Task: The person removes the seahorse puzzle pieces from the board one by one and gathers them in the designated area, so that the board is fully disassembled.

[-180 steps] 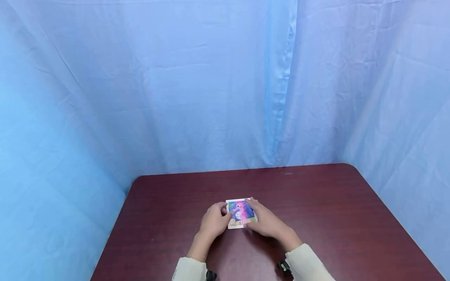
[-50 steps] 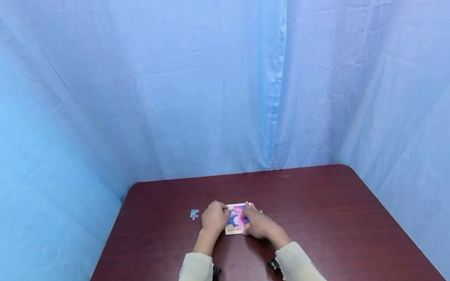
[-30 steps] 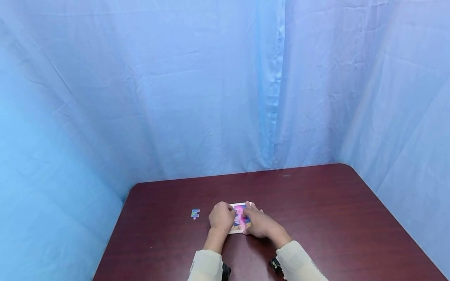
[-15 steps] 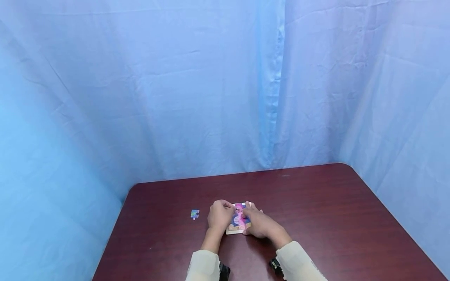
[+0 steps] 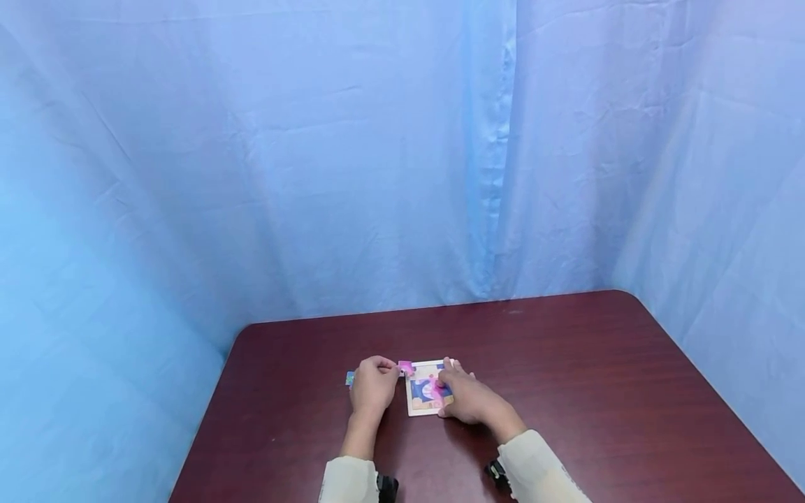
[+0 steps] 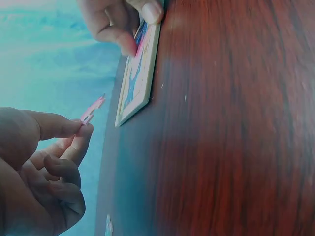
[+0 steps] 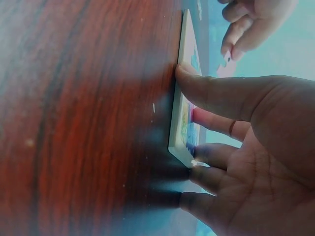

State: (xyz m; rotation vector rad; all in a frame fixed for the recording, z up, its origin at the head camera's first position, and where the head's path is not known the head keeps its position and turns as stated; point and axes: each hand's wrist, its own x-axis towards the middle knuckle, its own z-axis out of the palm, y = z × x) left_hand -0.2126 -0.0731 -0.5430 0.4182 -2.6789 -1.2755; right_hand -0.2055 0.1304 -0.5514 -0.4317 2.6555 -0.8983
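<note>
Between thumb and index finger, my left hand (image 5: 374,385) pinches a pink jigsaw puzzle piece (image 5: 406,367), raised just off the upper left corner of the puzzle board. In the left wrist view the piece (image 6: 92,110) is seen nearly edge-on. The square puzzle board (image 5: 410,404) has a pale frame and a blue and pink picture; bare backing shows along its upper part. My right hand (image 5: 468,397) grips the board's right side, thumb on the near edge and index finger pressing on the picture, as the right wrist view shows of the board (image 7: 175,128).
A blue-green puzzle piece (image 5: 349,378) lies on the table left of my left hand, partly covered by it. The dark red wooden table (image 5: 566,391) is enclosed by light blue curtains (image 5: 377,175) at the back and sides.
My left hand has lifted the pink piece out of the board and drawn it left. A blue-green piece was earlier removed and laid on the table. My right hand stays on the board.
</note>
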